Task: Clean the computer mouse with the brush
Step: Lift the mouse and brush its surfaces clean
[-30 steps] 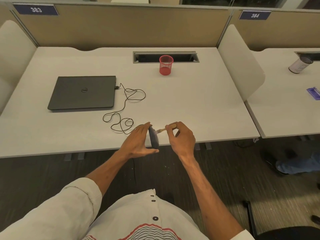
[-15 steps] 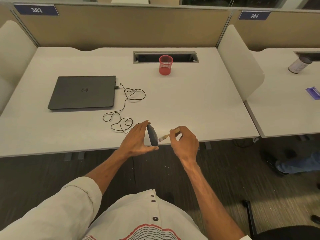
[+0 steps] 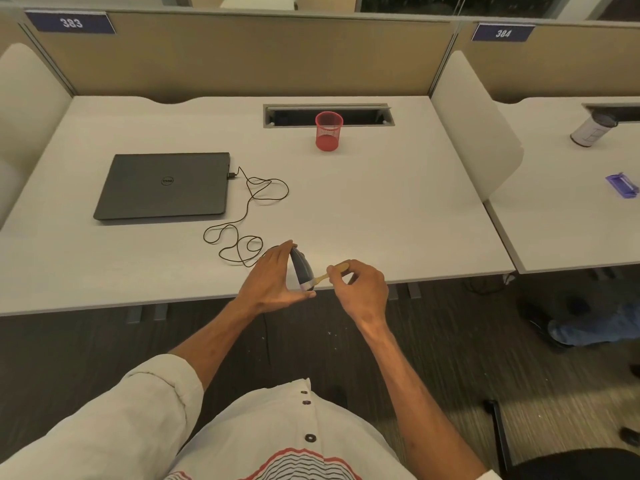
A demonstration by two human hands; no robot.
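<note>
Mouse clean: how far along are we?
Done: the left hand holds the mouse up on edge at the near edge of the desk, and the right hand pinches the brush. In hand: the bristles are on the mouse's lower end. Left: how much is already brushed cannot be told, and the mouse is not yet back on the desk. Its cable runs to the closed laptop.

Closed dark laptop [image 3: 166,185] on the left of the white desk [image 3: 381,209], red mesh pen cup [image 3: 328,132] at the back by the cable slot [image 3: 363,116]. Next desk [image 3: 571,230] over: white canister [image 3: 590,131] and some purple thing [image 3: 623,185].
</note>
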